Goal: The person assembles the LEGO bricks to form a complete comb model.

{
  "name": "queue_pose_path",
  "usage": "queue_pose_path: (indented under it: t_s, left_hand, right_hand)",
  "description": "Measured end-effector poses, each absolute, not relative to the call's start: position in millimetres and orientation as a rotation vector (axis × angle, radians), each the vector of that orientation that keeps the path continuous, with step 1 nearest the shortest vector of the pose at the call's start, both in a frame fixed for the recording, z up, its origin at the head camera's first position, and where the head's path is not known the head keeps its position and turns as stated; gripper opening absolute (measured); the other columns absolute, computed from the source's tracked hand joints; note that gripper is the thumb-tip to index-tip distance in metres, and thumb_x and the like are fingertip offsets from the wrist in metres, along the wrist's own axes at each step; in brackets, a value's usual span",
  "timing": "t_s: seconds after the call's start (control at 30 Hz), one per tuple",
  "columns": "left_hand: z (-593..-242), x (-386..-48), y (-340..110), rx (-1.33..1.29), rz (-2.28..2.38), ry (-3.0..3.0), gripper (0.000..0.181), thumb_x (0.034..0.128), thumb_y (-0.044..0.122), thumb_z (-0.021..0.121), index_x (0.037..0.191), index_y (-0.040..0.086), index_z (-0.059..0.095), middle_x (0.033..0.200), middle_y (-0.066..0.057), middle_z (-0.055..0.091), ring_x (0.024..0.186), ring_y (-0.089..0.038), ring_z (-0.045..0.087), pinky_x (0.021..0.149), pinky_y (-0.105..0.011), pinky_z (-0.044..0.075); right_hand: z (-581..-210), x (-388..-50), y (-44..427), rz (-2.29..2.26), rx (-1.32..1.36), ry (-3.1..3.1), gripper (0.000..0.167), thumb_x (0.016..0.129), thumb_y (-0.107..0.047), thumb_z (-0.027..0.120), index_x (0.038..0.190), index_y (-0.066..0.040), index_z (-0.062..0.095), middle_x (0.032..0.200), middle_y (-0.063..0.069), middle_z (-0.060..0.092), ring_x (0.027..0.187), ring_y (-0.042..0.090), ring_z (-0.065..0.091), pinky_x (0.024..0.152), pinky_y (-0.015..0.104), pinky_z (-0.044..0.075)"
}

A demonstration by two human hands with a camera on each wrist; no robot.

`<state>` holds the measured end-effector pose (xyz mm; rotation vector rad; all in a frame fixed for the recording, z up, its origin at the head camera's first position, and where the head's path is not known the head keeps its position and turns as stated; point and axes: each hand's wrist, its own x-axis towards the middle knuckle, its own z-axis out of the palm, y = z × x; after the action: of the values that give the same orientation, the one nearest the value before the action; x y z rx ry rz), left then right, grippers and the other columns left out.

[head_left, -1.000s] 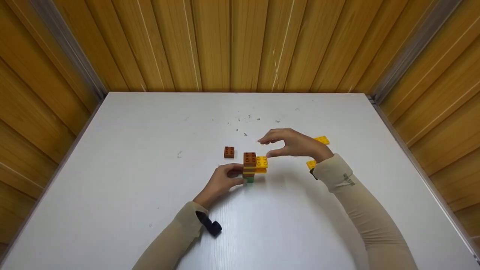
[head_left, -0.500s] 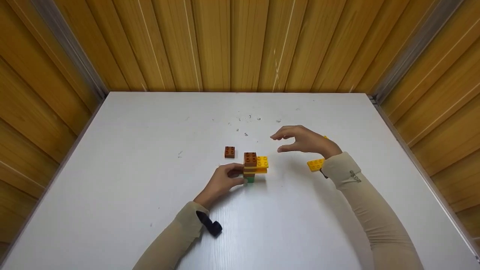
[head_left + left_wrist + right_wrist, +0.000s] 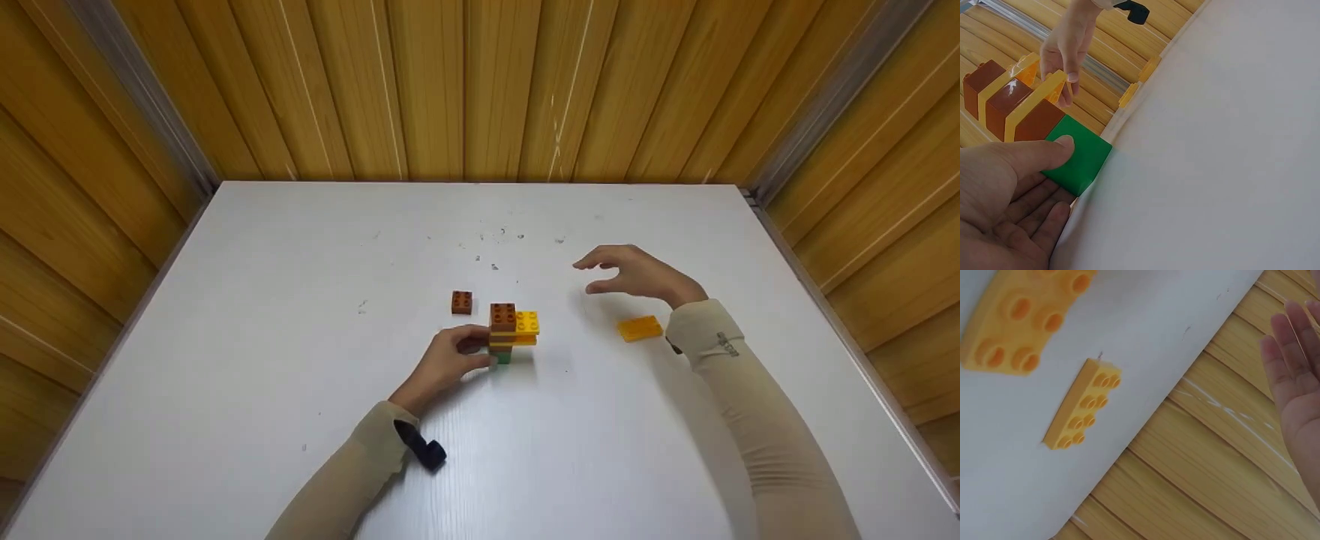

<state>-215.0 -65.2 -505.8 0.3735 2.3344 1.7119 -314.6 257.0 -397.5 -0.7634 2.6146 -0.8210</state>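
A stack of building bricks stands on the table, its green brick (image 3: pixel 504 358) at the bottom. Above that, brown bricks (image 3: pixel 502 318) alternate with yellow plates (image 3: pixel 528 323) that jut out to the right. My left hand (image 3: pixel 448 358) grips the stack low down; in the left wrist view its thumb presses the face of the green brick (image 3: pixel 1084 157), with the other fingers partly hidden behind. Off to the right, my right hand (image 3: pixel 637 271) is raised above the table, holding nothing, its fingers and thumb spread apart. Below its wrist lies a loose yellow plate (image 3: pixel 640 328).
A loose brown brick (image 3: pixel 462 302) sits behind the stack, slightly left. In the right wrist view two yellow plates, a near one (image 3: pixel 1010 326) and a farther one (image 3: pixel 1081 405), lie on the white table (image 3: pixel 1145 343). Wood-patterned panels (image 3: pixel 427 90) border the table.
My right hand has drawn away from the stack, moving right and slightly back, and now covers the farther yellow plate in the head view. My left hand keeps its grip on the stack.
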Motion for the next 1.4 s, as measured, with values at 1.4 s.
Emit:
queue_pose_path:
  t_s: [1.4]
  left_hand:
    - [-506.3,-214.9,-64.8,0.388,1.716,2.323,0.044,0.0822,0.011,0.075,0.125,0.009,0.062,0.121,-0.008,0.066,0.110,-0.019,0.063,0.097,-0.032,0.051]
  right_hand:
    - [-435.1,-330.5,333.0,-0.780,-0.384,2.680,0.045,0.092,-0.007,0.062,0.135,-0.002,0.052,0.144,0.023,0.044,0.136,0.042,0.035,0.112,0.059,0.029]
